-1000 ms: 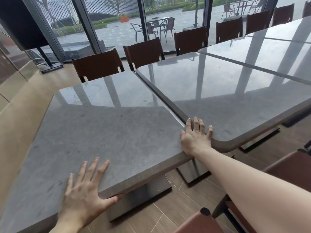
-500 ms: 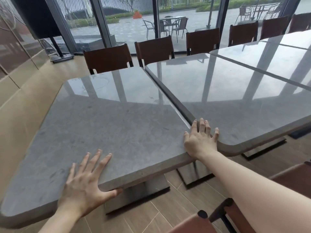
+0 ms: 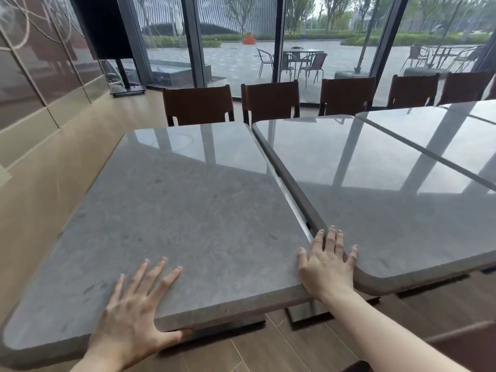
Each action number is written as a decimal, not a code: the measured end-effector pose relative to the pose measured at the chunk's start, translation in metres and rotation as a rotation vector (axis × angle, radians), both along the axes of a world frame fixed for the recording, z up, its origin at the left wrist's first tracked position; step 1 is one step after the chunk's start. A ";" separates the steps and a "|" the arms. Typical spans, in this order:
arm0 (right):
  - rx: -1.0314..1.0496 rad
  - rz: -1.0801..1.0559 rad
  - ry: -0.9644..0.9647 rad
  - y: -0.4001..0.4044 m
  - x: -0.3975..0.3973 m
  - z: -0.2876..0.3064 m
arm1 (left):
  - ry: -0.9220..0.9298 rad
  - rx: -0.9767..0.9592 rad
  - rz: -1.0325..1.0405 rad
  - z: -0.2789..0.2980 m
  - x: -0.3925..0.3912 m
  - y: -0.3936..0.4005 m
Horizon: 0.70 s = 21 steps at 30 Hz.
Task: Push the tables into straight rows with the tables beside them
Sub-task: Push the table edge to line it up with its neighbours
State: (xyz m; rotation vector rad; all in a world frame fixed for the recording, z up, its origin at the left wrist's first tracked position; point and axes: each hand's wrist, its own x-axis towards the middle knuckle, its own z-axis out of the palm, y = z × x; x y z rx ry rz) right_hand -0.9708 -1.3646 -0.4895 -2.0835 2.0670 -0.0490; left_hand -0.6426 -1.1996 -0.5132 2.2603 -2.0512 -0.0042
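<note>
- Near worktop: grey stone top, left of neighbouring worktop; long sides almost touching, narrow dark gap along seam.
- Near front edges look out of line: neighbour's rounded corner sits nearer the camera than near worktop's corner. Judged not yet flush.
- Left hand: palm flat on top near front edge, fingers spread wide and straight, thumb hooked down over the edge. Holding nothing, only pressing.
- Right hand: laid across the seam at the front corner, fingers straight and fanned, some on each top, thumb on near worktop. Pressing, no grip.
- Both forearms reaching forward and slightly outward, wrists low at edge height.
- Best handling, as judged: push level and slow, weight over both palms, to slide the base rather than tip it; use right hand as feeler for the step between front edges; stop when edges meet.
- Risk: fingertips over the gap could get pinched if the seam closes.
- Brown chairs along far side, floor to the left.
</note>
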 end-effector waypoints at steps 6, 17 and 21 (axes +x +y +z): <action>0.013 -0.014 0.000 -0.004 0.000 0.003 | -0.019 0.020 -0.018 0.003 -0.001 -0.003; -0.060 0.482 -0.158 0.057 0.125 0.036 | 0.520 -0.115 0.117 0.024 0.005 -0.003; 0.088 0.202 -0.607 0.097 0.221 0.031 | 0.758 -0.166 0.095 0.018 0.012 -0.002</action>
